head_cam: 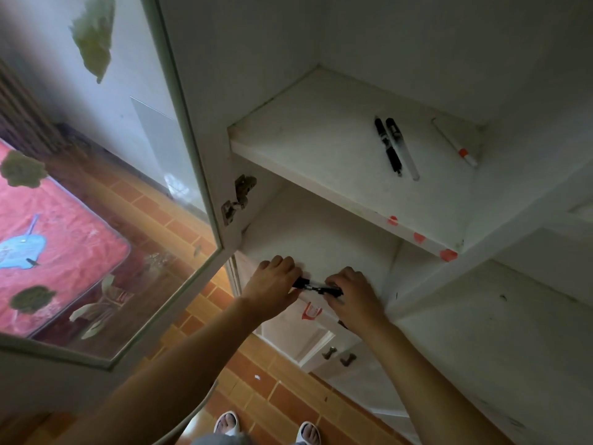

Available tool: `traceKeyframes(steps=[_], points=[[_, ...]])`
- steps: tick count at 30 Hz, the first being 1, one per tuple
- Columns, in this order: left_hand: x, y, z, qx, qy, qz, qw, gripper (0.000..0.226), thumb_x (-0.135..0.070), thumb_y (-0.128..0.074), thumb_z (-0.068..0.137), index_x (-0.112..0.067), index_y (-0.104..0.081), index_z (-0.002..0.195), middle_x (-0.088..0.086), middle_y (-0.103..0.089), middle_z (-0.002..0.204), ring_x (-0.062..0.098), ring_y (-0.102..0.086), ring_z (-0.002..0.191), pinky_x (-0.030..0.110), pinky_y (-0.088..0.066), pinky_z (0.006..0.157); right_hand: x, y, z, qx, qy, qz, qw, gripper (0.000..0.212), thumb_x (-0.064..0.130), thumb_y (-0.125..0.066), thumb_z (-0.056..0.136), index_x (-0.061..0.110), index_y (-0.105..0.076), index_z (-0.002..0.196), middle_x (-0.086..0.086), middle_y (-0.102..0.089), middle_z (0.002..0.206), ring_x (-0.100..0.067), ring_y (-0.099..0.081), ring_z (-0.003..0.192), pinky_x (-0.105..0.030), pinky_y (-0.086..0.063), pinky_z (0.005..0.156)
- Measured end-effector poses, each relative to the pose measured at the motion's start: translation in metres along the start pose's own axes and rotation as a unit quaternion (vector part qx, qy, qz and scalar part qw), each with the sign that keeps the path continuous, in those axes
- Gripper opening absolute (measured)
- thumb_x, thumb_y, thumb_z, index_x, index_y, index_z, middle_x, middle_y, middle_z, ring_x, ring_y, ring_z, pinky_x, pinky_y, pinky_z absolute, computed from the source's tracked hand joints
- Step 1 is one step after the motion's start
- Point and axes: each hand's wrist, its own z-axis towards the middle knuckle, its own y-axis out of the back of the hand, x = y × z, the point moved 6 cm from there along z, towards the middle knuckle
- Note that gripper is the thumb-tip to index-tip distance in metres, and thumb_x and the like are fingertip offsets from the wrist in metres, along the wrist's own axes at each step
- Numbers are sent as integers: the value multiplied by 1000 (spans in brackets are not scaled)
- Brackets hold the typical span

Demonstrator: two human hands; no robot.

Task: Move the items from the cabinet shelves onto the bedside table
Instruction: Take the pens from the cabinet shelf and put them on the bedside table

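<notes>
Both the left hand and the right hand curl their fingers around the black pens at the lower shelf, so a loose pen may slip from this shared grip and fall to the floor.

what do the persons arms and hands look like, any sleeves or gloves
Both forearms are bare to the frame's edge, with no sleeves in view. The left hand and right hand wear no gloves, and no rings, watch or bracelets show on the fingers or wrists.
</notes>
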Motion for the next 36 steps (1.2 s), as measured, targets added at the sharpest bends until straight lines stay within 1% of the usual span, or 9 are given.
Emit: traceKeyframes(steps=[7, 12, 14, 16, 19, 22, 28, 32, 36], points=[[0, -3, -5, -1, 12, 4, 1000, 29, -42, -52, 98, -22, -57, 118, 0, -54, 114, 20, -51, 100, 34, -44, 80, 14, -4, 13, 20, 34, 12, 999, 21, 29, -68, 98, 22, -70, 117, 6, -56, 113, -12, -47, 104, -30, -49, 92], [0, -8, -4, 3, 18, -14, 1000, 27, -39, -51, 99, -21, -54, 119, 2, -53, 113, 20, -52, 96, 34, -48, 79, 16, -4, 17, 25, 35, 4, 999, 19, 30, -66, 99, 23, -70, 117, 9, -56, 113, -9, -46, 102, -23, -46, 88], [1, -12, -5, 3, 24, -23, 999, 25, -38, -51, 100, -21, -53, 118, 1, -53, 110, 18, -52, 91, 31, -47, 75, 15, -4, 16, 27, 36, 2, 999, 21, 31, -67, 99, 23, -70, 119, 8, -56, 114, -10, -46, 103, -25, -47, 89], [1, -15, -4, 5, 32, -30, 999, 21, -36, -48, 102, -21, -52, 116, 0, -53, 106, 13, -46, 80, 28, -41, 69, 15, -4, 14, 30, 37, 5, 999, 23, 31, -67, 99, 21, -70, 120, 7, -56, 115, -11, -47, 105, -28, -49, 91], [1, -18, -1, 11, 34, -29, 999, 17, -35, -46, 103, -23, -50, 113, -2, -54, 100, 11, -42, 72, 28, -36, 67, 15, -3, 13, 28, 37, 4, 999, 24, 31, -67, 99, 19, -69, 120, 5, -57, 116, -14, -48, 106, -31, -49, 92], [1, -19, 2, 20, 39, -28, 999, 13, -32, -47, 102, -23, -49, 112, -2, -55, 98, 12, -42, 72, 29, -36, 67, 15, -1, 13, 30, 36, -3, 999, 27, 32, -66, 99, 19, -68, 123, 4, -56, 119, -14, -49, 109, -32, -49, 95], [1, -18, 6, 47, 48, -22, 997, 14, -31, -48, 102, -23, -48, 113, -4, -52, 95, 13, -43, 66, 30, -36, 67, 13, 3, 13, 54, 54, -51, 996, 41, 43, -62, 100, 21, -61, 135, 4, -54, 128, -15, -49, 115, -32, -47, 98], [-1, -17, 10, 56, 54, -25, 997, 17, -31, -46, 101, -22, -46, 116, -6, -45, 92, 14, -46, 66, 31, -38, 65, 12, 4, 16, 55, 45, -29, 997, 39, 42, -61, 101, 21, -64, 133, 6, -54, 126, -13, -48, 114, -31, -47, 98], [-5, -20, 13, 61, 46, -29, 997, 24, -40, -49, 101, -23, -44, 117, -1, -53, 99, 14, -47, 67, 30, -39, 63, 10, 3, 18, 48, 34, -9, 998, 34, 41, -60, 102, 22, -66, 131, 7, -55, 124, -10, -48, 113, -29, -48, 98]])
